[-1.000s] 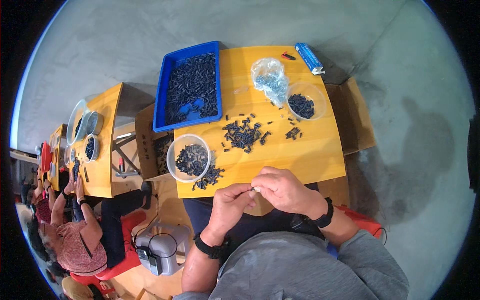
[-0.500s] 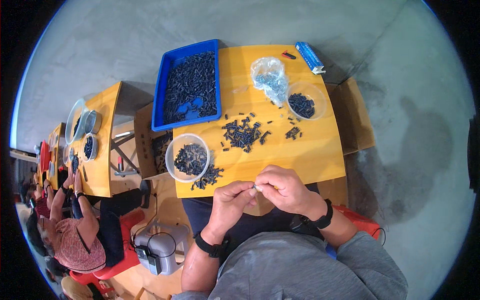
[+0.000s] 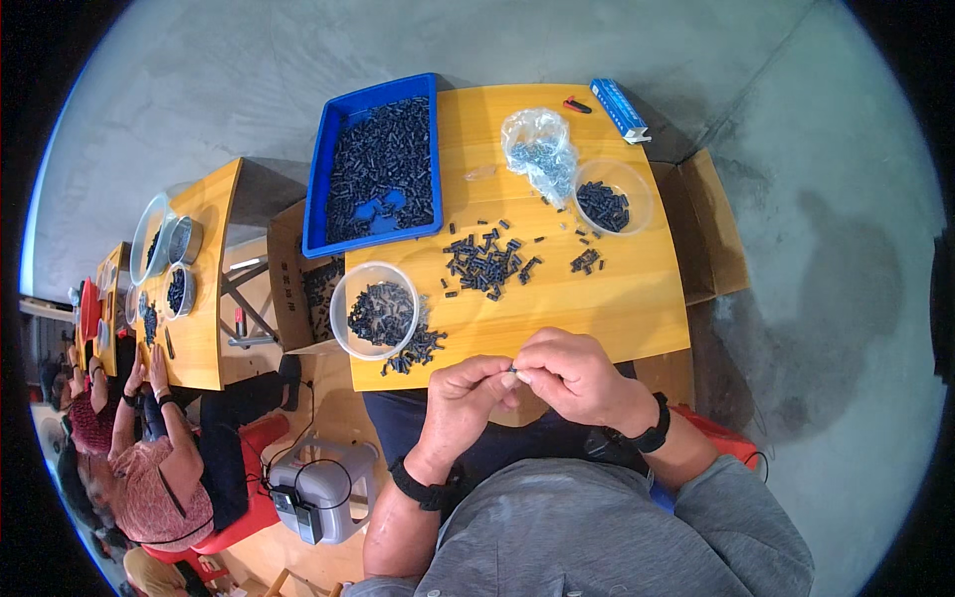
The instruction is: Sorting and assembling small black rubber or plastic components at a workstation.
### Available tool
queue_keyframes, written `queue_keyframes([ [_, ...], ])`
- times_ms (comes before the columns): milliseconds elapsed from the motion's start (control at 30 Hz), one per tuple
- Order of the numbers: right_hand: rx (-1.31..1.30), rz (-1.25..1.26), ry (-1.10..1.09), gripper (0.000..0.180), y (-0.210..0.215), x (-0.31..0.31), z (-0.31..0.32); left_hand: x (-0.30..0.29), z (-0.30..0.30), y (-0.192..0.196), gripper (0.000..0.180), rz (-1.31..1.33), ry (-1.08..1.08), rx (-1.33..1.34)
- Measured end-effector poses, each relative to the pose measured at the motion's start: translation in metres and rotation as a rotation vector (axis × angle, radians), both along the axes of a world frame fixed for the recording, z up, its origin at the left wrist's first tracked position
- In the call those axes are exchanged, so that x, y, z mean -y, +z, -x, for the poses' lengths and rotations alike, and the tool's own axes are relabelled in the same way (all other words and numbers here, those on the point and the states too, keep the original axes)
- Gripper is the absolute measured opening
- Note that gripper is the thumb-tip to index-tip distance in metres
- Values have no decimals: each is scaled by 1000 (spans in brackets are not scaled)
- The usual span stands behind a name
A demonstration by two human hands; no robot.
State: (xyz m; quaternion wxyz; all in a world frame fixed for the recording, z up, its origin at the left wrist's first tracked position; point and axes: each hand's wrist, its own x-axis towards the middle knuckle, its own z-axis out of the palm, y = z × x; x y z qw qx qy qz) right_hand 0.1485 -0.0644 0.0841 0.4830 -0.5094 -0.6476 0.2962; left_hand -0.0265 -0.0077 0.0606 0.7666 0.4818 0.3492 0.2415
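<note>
Fingers (image 3: 563, 370) of both hands pinched together on one small dark piece (image 3: 512, 370)

The left hand (image 3: 460, 403) and the right hand (image 3: 585, 383) meet tip to tip at the near edge of the yellow surface (image 3: 597, 323), thumbs and forefingers closed with no clear gap. The piece between them is mostly hidden, so its shape cannot be told.

Beyond the left hand stands a clear round tub (image 3: 340, 323) partly filled with small dark parts; more of these lie in a loose heap (image 3: 416, 350) against its right side. Farther in, a scattered pile (image 3: 482, 267) of short black pieces spreads mid-surface, with a smaller cluster (image 3: 587, 261) to its right.

Past these, a second clear tub (image 3: 643, 204) holds black pieces, beside a crumpled clear bag (image 3: 545, 149) of small shiny items. A blue tray (image 3: 378, 240) of black pieces occupies the far left; a red-and-black tool (image 3: 577, 105) and a blue box (image 3: 619, 109) lie at the far right.
</note>
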Motion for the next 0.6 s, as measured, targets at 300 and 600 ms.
queue_keyframes([
  [300, 0, -48, 16, 9, 0, 2, -3, 0, 0, -2, 13, -22, -22, 25],
  [600, 22, -1, 51, 8, 5, 0, -5, -1, -1, 3, 12, -37, -28, 11],
])
